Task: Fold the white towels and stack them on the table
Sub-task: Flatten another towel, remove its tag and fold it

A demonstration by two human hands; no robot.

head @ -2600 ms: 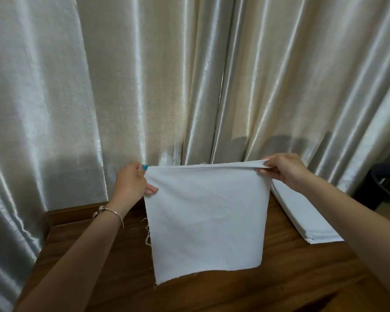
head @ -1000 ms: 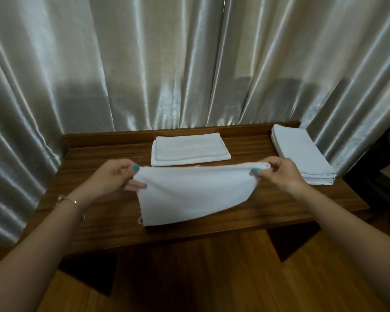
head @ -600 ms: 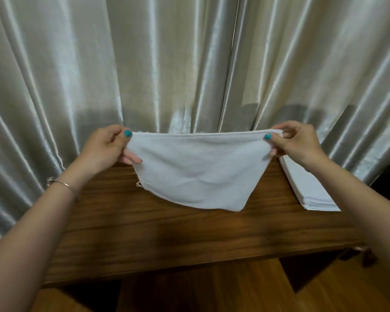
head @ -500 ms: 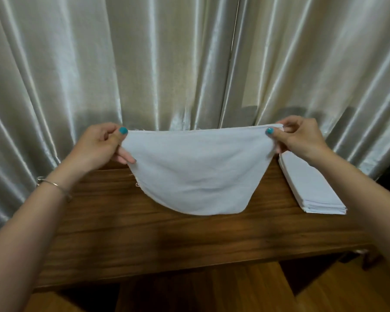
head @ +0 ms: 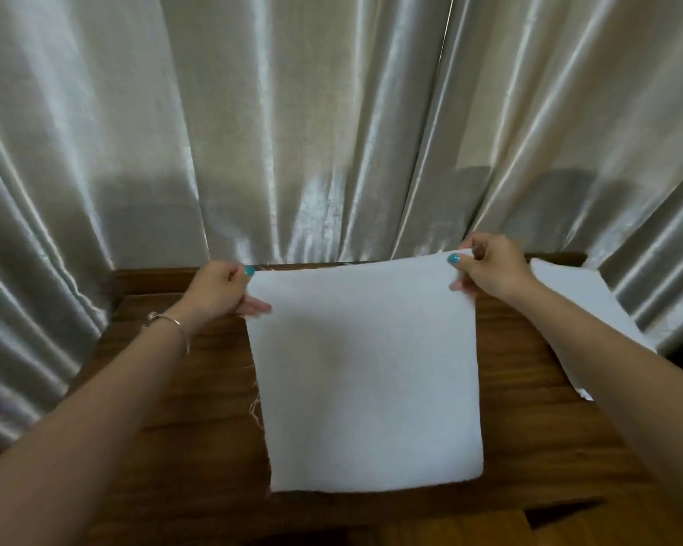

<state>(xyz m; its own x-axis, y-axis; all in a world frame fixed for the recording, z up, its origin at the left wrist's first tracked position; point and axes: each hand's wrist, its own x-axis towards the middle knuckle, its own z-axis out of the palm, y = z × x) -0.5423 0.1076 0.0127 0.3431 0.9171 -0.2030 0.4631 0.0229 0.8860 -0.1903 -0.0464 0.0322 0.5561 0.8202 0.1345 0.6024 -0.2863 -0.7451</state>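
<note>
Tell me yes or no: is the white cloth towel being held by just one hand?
No, the left hand and the right hand each pinch a top corner of the white cloth towel, which hangs flat between them.

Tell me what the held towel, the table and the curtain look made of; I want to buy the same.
Towel: thin matte white woven cloth, probably cotton; loose threads fray at its left edge. Table: dark brown wood or wood veneer, with visible grain and a low sheen. Curtain: glossy silver-beige fabric, satin-like, with bright highlights along its folds; fibre cannot be told.
</note>
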